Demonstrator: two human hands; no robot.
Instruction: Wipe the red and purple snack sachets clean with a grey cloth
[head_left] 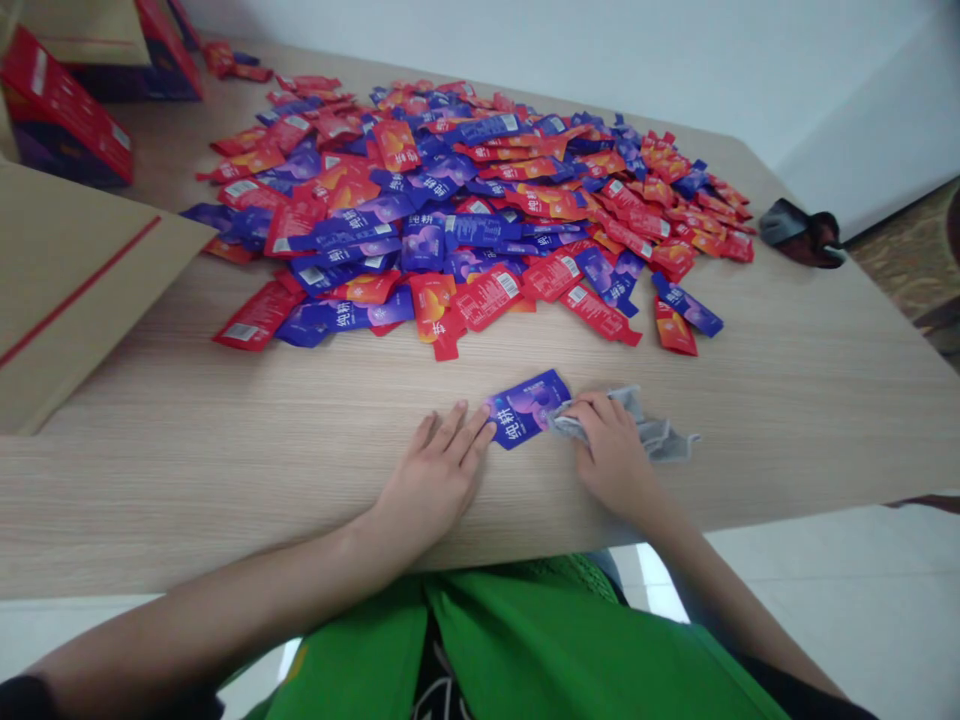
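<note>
A purple spouted pouch [529, 405] lies flat on the wooden table [315, 480] in front of me, printed with white characters. My left hand [442, 470] rests beside it, fingers stretched out, with the fingertips on the pouch's left end. A crumpled grey cloth [664, 438] is bunched under my right hand [611, 450], whose fingers grip it at the pouch's right end. Past both hands spreads a large heap of red and purple pouches [424, 240].
Open cardboard boxes stand at the left, a tan flap [82, 290] reaching over the table and a red-and-purple box [67, 120] behind it. A dark, shiny object [801, 233] lies near the right edge. A white wall [600, 50] borders the back.
</note>
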